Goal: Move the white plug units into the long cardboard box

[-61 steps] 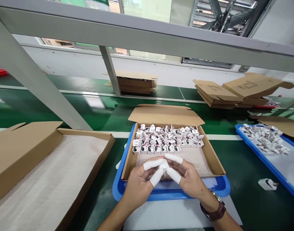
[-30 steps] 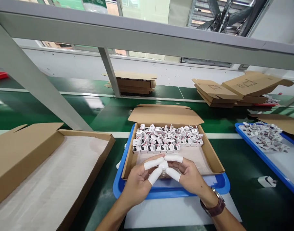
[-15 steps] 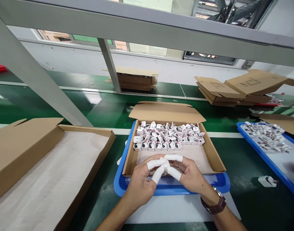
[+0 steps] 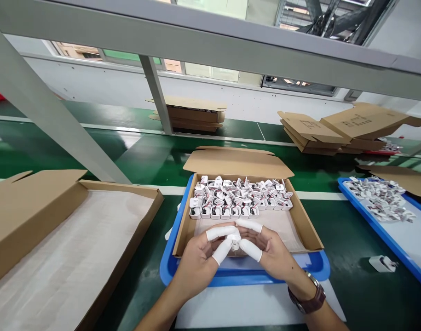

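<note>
A small white plastic part (image 4: 235,241) sits between my two hands, partly hidden by the fingers. My left hand (image 4: 203,255) pinches it from the left with thumb and forefinger, while my right hand (image 4: 268,248) grips it from the right. White finger cots cover the thumbs and forefingers. Both hands are above the front of an open cardboard box (image 4: 307,225). Inside, rows of small white housings (image 4: 235,211) with thin wires fill the back part, over a paper liner (image 4: 279,226). Under the box lies a blue tray (image 4: 210,279).
At the left stands another open cardboard box (image 4: 127,253) with a paper liner. A second blue tray (image 4: 379,232) at the right holds many white parts, and one loose white housing (image 4: 382,264) lies beside it. More cardboard boxes (image 4: 310,126) are at the back. A grey metal frame (image 4: 210,41) spans overhead.
Both hands stay together above the box front. The left fingers have shifted slightly, and more of the small white part shows between the fingertips. A hand at the far right edge has gone from view.
</note>
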`<state>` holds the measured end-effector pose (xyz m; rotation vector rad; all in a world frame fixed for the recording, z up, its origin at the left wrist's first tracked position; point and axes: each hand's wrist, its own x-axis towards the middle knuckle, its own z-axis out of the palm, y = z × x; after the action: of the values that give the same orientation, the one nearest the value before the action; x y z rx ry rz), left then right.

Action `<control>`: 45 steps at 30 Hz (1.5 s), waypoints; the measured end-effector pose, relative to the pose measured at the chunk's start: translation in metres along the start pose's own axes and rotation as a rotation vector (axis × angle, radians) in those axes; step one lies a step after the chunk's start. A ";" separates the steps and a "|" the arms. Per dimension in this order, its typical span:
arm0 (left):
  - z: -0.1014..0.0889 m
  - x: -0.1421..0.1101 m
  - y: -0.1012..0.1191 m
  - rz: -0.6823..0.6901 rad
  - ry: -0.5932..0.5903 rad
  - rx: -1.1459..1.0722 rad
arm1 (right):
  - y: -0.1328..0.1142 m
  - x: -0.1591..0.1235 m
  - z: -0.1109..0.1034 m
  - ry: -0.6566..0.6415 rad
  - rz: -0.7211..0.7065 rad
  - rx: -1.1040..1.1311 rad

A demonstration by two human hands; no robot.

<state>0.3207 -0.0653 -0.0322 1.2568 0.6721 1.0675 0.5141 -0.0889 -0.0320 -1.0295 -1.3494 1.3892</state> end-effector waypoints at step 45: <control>-0.001 0.001 0.008 -0.065 -0.078 0.013 | 0.004 0.002 0.009 0.135 -0.001 -0.070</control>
<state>0.3183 -0.0644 -0.0246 1.2730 0.6565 0.9571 0.5048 -0.0888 -0.0356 -1.1477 -1.3061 1.2567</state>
